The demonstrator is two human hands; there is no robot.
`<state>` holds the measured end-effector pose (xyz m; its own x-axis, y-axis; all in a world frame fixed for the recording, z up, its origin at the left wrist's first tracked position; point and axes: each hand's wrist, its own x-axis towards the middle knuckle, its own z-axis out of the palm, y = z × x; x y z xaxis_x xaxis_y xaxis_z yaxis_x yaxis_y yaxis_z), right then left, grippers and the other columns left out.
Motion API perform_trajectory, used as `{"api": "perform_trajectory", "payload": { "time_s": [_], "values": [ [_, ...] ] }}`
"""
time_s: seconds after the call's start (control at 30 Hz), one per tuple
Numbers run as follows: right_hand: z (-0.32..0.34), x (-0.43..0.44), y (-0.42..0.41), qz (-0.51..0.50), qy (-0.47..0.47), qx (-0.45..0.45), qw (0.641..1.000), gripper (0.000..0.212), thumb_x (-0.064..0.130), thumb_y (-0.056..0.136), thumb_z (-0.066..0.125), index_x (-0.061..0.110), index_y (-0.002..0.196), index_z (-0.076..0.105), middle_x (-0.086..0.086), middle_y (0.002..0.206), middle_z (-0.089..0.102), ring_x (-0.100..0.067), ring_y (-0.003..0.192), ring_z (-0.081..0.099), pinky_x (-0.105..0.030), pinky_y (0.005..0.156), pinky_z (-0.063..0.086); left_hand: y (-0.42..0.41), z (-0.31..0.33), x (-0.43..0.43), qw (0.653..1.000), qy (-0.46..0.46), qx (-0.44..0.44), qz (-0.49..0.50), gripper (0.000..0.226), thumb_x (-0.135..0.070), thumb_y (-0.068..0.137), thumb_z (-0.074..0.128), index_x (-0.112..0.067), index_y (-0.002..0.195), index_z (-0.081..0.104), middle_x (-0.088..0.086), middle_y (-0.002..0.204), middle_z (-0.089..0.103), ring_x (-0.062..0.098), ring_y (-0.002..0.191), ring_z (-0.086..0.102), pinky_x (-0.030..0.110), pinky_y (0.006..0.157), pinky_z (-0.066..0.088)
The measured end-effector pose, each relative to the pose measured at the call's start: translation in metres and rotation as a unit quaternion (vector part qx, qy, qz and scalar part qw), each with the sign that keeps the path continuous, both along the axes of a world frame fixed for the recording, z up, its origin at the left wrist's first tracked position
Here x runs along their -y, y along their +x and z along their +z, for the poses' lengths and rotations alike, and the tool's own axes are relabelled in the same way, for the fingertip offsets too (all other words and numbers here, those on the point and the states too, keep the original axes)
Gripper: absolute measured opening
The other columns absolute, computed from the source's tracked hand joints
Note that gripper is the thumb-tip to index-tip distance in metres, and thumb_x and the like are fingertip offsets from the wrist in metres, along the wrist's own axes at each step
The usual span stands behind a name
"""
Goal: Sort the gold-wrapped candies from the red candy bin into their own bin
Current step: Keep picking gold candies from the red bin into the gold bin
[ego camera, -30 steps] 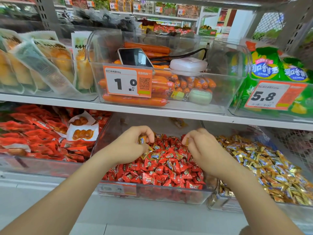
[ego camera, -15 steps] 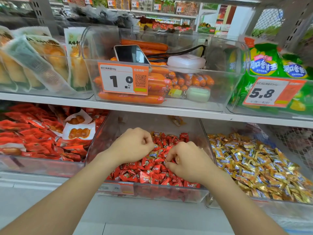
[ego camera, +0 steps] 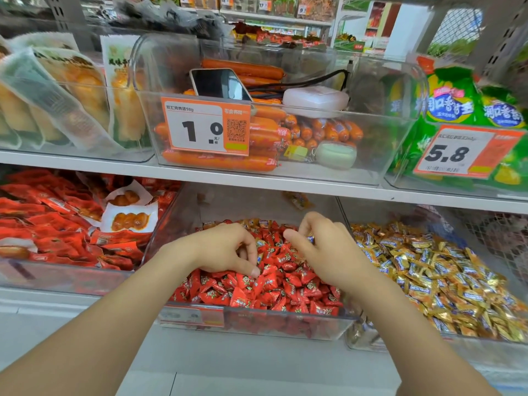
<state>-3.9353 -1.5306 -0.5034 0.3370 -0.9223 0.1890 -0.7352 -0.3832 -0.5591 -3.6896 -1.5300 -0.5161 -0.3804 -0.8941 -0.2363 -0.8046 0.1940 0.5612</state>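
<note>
1. Two hands are in the red candy bin (ego camera: 257, 318); the left hand (ego camera: 225, 250) curls into the pile (ego camera: 274, 284), contents indeterminate.
2. The right hand (ego camera: 328, 252) has lifted rearward, pinching a gold-wrapped candy (ego camera: 311, 239).
3. Transfer pending: gold bin (ego camera: 394, 342) just right of it.

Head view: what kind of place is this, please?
Probably a grocery or snack shop. Printed price tags hang on clear bins, the shelves hold packaged sausages, and loose red candies and gold candies lie in bulk.
</note>
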Motion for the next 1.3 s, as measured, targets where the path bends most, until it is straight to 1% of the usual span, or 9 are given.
{"api": "perform_trajectory", "payload": {
  "time_s": [0.07, 0.13, 0.27, 0.5, 0.7, 0.8, 1.03, 1.17, 1.3],
  "values": [
    [-0.004, 0.007, -0.005, 0.014, -0.013, -0.003, 1.0, 0.007, 0.036, 0.102, 0.063, 0.029, 0.104, 0.064, 0.009, 0.081, 0.071, -0.007, 0.068, 0.063, -0.032, 0.065, 0.048, 0.0, -0.001, -0.001, 1.0, 0.003, 0.01, 0.002, 0.025, -0.045, 0.081, 0.088, -0.032, 0.099, 0.077, -0.01, 0.093, 0.075, -0.005, 0.072, 0.064, 0.015, 0.067, 0.046],
    [-0.005, 0.01, -0.005, 0.013, -0.036, -0.024, 0.999, 0.023, 0.022, 0.102, 0.057, 0.031, 0.121, 0.068, 0.016, 0.082, 0.07, -0.01, 0.077, 0.066, -0.032, 0.076, 0.053, -0.002, -0.002, -0.001, 1.0, 0.0, 0.019, 0.006, 0.023, -0.042, 0.082, 0.089, -0.032, 0.099, 0.078, -0.01, 0.092, 0.074, -0.007, 0.069, 0.062, 0.009, 0.062, 0.041],
    [-0.002, 0.01, -0.001, -0.033, -0.078, -0.084, 0.993, 0.02, 0.033, 0.104, 0.056, 0.027, 0.097, 0.073, 0.01, 0.065, 0.061, -0.022, 0.067, 0.065, -0.037, 0.069, 0.058, -0.005, 0.0, -0.005, 1.0, -0.023, 0.017, 0.01, 0.012, -0.031, 0.086, 0.087, -0.025, 0.091, 0.077, -0.019, 0.079, 0.072, -0.01, 0.067, 0.062, 0.011, 0.063, 0.041],
    [-0.007, 0.01, 0.012, -0.025, -0.013, -0.359, 0.933, 0.021, 0.028, 0.105, 0.06, 0.017, 0.123, 0.062, -0.011, 0.119, 0.065, -0.037, 0.108, 0.067, -0.041, 0.081, 0.048, 0.001, -0.002, -0.001, 0.987, -0.099, -0.055, 0.11, 0.009, -0.018, 0.096, 0.06, -0.027, 0.095, 0.058, -0.008, 0.075, 0.073, 0.004, 0.061, 0.062, 0.031, 0.062, 0.051],
    [-0.017, 0.022, 0.012, 0.002, 0.106, -0.258, 0.96, 0.038, 0.038, 0.102, 0.064, 0.032, 0.14, 0.061, -0.006, 0.13, 0.064, -0.034, 0.114, 0.066, -0.047, 0.097, 0.055, -0.008, -0.007, 0.006, 0.99, -0.13, 0.014, 0.048, 0.005, -0.03, 0.1, 0.066, -0.03, 0.105, 0.064, -0.006, 0.066, 0.063, 0.006, 0.059, 0.057, 0.029, 0.061, 0.045],
    [-0.017, 0.025, 0.009, -0.008, 0.121, -0.171, 0.978, 0.027, 0.037, 0.093, 0.077, 0.035, 0.118, 0.069, -0.001, 0.117, 0.066, -0.024, 0.106, 0.066, -0.044, 0.097, 0.056, -0.006, -0.009, 0.01, 0.994, -0.088, 0.069, 0.016, 0.024, -0.036, 0.089, 0.082, -0.04, 0.11, 0.071, -0.01, 0.071, 0.063, 0.004, 0.066, 0.059, 0.024, 0.067, 0.045],
    [0.001, 0.009, -0.002, 0.014, 0.089, -0.066, 0.994, 0.013, 0.035, 0.09, 0.082, 0.03, 0.084, 0.071, 0.007, 0.083, 0.071, -0.009, 0.072, 0.067, -0.03, 0.07, 0.055, -0.007, -0.013, 0.011, 0.992, -0.099, 0.073, 0.029, 0.016, -0.04, 0.087, 0.084, -0.032, 0.086, 0.07, -0.011, 0.074, 0.065, 0.004, 0.073, 0.06, 0.024, 0.064, 0.044],
    [0.008, 0.002, -0.006, 0.015, 0.05, -0.029, 0.998, 0.006, 0.032, 0.098, 0.069, 0.033, 0.093, 0.066, 0.005, 0.09, 0.069, -0.006, 0.069, 0.062, -0.024, 0.061, 0.046, -0.003, -0.003, 0.005, 0.993, -0.091, 0.002, 0.07, 0.016, -0.045, 0.088, 0.082, -0.032, 0.084, 0.073, -0.017, 0.085, 0.07, 0.001, 0.082, 0.066, 0.025, 0.072, 0.047],
    [0.01, 0.002, -0.001, 0.002, 0.068, 0.011, 0.998, 0.023, 0.026, 0.103, 0.055, 0.019, 0.099, 0.076, 0.009, 0.052, 0.054, -0.006, 0.039, 0.041, -0.014, 0.042, 0.032, 0.012, 0.011, -0.003, 0.98, -0.081, -0.109, 0.146, 0.022, -0.046, 0.089, 0.08, -0.025, 0.085, 0.075, -0.016, 0.075, 0.073, 0.015, 0.071, 0.069, 0.035, 0.066, 0.055]
  ]
}}
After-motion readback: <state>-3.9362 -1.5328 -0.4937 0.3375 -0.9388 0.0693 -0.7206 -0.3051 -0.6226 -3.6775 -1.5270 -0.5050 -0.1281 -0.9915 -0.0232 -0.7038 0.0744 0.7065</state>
